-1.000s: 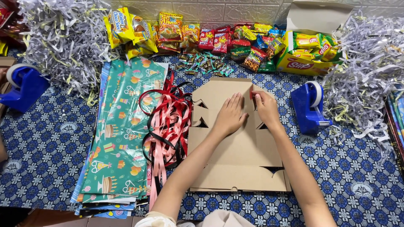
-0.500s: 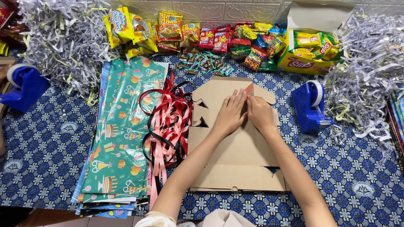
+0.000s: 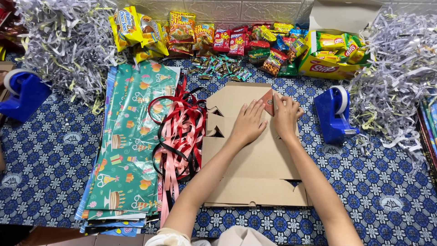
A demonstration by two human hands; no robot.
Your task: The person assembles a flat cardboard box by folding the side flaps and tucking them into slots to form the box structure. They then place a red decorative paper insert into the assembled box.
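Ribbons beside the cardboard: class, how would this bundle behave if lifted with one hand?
The ribbons would probably flop and trail, since they lie in loose loops and long strands. They look thin, so likely light. Their glossy sheen suggests some strands might slip free.

Plain brown cardboard box [image 3: 255, 159] at centre, small red-brown triangle [image 3: 268, 101] near its top edge. At nine o'clock, teal wrapping paper [image 3: 132, 141] patterned with cakes and gifts; red, pink and black ribbons [image 3: 180, 141] beside. Blue tape dispenser [image 3: 334, 114] at three o'clock. Tabletop [image 3: 50, 159] cloth: blue with white floral tile pattern.
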